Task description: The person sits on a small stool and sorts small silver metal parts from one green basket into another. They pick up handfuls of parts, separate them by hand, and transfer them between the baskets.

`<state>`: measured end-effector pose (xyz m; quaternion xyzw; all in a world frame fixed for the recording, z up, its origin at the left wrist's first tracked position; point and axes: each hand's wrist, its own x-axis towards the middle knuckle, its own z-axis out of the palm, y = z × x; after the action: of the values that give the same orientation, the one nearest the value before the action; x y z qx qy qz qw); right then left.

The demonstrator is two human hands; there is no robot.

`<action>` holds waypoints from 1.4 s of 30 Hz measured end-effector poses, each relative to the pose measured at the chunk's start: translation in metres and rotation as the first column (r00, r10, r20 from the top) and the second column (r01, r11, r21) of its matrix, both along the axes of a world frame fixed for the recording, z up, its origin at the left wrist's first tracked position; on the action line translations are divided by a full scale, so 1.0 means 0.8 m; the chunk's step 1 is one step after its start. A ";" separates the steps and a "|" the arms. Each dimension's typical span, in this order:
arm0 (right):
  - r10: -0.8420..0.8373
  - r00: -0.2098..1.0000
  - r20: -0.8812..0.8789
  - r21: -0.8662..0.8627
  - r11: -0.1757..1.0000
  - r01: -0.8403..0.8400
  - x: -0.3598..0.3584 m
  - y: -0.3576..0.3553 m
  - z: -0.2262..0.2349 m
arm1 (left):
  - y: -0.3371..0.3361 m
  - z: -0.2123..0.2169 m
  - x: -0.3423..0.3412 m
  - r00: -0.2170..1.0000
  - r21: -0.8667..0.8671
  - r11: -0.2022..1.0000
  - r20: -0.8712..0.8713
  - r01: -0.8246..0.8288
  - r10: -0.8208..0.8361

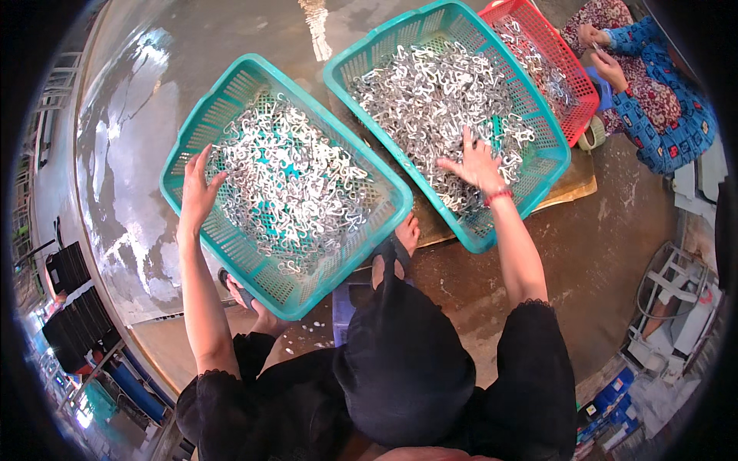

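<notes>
Two teal plastic baskets lie side by side in front of me. The left basket point(178, 146) holds a heap of small silvery curved metal pieces point(288, 180), shaped like S-hooks. At its left side my left hand point(200, 184) reaches over the wall, fingers apart, with nothing visible in it. In the right basket point(557, 150), a denser pile of similar pieces point(430, 92) spreads over the bottom. Spread fingers of my right hand point(478, 165) rest on or just over the near part of this pile. A red bracelet circles that wrist.
Behind the right basket stands a red basket point(588, 96) with more metal pieces. Beside it another person in a blue patterned sleeve point(653, 92) holds both hands together. A white metal frame point(669, 303) stands at right. My feet point(407, 233) are close to the left basket.
</notes>
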<state>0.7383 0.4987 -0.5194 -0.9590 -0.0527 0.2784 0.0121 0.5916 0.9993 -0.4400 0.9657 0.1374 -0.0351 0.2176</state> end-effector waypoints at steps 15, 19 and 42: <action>0.128 0.990 -0.055 0.285 0.953 -0.107 -0.037 -0.064 -0.011 | 0.051 0.054 -0.068 0.973 -0.042 0.995 0.208 -0.091 0.097; -0.368 0.714 -0.596 0.520 0.500 0.692 -0.028 -0.110 0.003 | 0.051 0.049 -0.101 0.959 -0.405 0.879 0.020 -0.251 0.283; -0.154 0.772 -0.617 0.783 -0.226 0.580 0.094 -0.070 0.290 | 0.015 -0.119 -0.030 0.959 -0.076 0.968 0.134 -0.240 0.249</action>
<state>0.8135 0.4429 -0.2877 -0.5457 0.0604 0.2678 0.7918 0.5673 1.0111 -0.5354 0.9344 0.2388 0.0570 0.2580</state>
